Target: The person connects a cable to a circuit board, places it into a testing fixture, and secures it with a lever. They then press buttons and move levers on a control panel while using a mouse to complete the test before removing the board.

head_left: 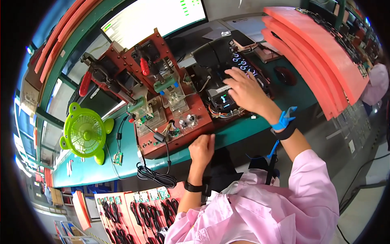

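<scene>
My right hand [247, 92] reaches over a black electronic device with a small lit display [223, 100], its fingers apart and bent at the device's top. Just beyond the fingertips glows a row of lit round controls [243, 65]. My left hand [202, 149] is curled into a fist at the bench's front edge, beside a red test fixture [197, 122]; nothing shows in it. Two toggle clamps with red handles, the left one [85, 83] and the right one [144, 66], stand on the fixture. Green circuit boards [138, 106] sit beneath them.
A coiled black cable [156, 174] hangs at the bench's front edge. To the left stands a green fan [85, 131]. Behind are a lit monitor [158, 20] and a phone [243, 40]. Right: a mouse [286, 76] and stacked red foam sheets [313, 57]. Cabled boards [148, 195] lie lower left.
</scene>
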`<state>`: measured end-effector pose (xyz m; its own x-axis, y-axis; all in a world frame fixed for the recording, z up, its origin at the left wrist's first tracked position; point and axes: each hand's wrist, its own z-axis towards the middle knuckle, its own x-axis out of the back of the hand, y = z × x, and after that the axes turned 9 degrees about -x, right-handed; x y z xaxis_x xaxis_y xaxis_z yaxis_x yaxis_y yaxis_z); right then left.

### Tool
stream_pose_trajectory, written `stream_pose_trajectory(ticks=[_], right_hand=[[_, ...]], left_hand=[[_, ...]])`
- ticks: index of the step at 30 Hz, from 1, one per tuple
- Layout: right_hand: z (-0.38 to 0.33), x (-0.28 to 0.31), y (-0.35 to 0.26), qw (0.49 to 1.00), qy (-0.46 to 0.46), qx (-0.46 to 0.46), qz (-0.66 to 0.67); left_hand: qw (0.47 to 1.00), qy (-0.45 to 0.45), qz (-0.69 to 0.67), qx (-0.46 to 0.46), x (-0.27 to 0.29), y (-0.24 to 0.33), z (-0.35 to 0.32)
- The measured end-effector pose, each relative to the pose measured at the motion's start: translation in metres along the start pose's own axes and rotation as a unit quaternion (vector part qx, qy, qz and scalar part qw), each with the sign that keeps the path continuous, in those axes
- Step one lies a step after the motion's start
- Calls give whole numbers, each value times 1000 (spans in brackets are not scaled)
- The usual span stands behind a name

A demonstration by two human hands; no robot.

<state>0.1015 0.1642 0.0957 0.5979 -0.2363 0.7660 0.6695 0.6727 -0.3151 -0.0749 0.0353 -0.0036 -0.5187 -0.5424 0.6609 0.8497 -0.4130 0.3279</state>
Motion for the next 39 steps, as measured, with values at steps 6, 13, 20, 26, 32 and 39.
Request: stream_pose_trajectory(ticks=[6,13,20,26,32,39], right_hand=[[-3,25,27,983,-182,13,-32],[21,30,24,995,-80,2,-65],[13,32,47,966,-233,10,-113],[35,45,42,966,-137,53,-212],[16,47,73,956,-242,11,-163],[37,48,72,982,-81,-23,-171]], left_hand=[[999,0,-33,6,0,1,1],[1000,13,-25,-6,1,3,3],[999,21,-40,-15,3,1,-2],[1000,13,-20,-20,1,3,0],[999,22,-23,-21,-2,1,-1],[999,21,-1,-25,-2,2,-2]])
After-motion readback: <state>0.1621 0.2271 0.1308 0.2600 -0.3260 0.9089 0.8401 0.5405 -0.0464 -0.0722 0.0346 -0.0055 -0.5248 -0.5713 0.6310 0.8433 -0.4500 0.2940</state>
